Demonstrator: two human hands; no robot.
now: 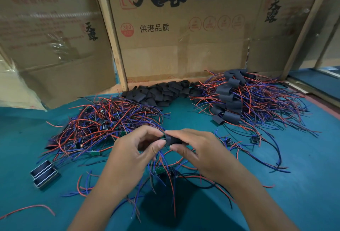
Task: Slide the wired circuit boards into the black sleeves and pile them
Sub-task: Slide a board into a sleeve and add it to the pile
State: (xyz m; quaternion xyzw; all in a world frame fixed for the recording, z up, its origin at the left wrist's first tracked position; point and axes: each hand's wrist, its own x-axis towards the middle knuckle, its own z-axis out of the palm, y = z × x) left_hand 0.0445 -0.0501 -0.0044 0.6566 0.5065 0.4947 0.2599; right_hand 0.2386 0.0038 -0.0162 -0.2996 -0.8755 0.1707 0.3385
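Hands are being held together above the table (276,184), in front of the cardboard box (184,33). A black sleeve (173,140) is being pinched by the right hand (200,149); a bundle of wires (161,159) is being gripped by the left hand (132,155). Finished sleeved boards (231,100) are being kept piled near the box's right foot, loose sleeves (161,92) against its base, unsleeved wired boards (103,125) further left.

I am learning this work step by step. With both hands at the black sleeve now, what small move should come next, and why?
Probably push the board further into the black sleeve. The right hand pinches the sleeve and the left hand holds the wires at its opening, so the insertion looks unfinished. The sleeved pile lies at the far right.
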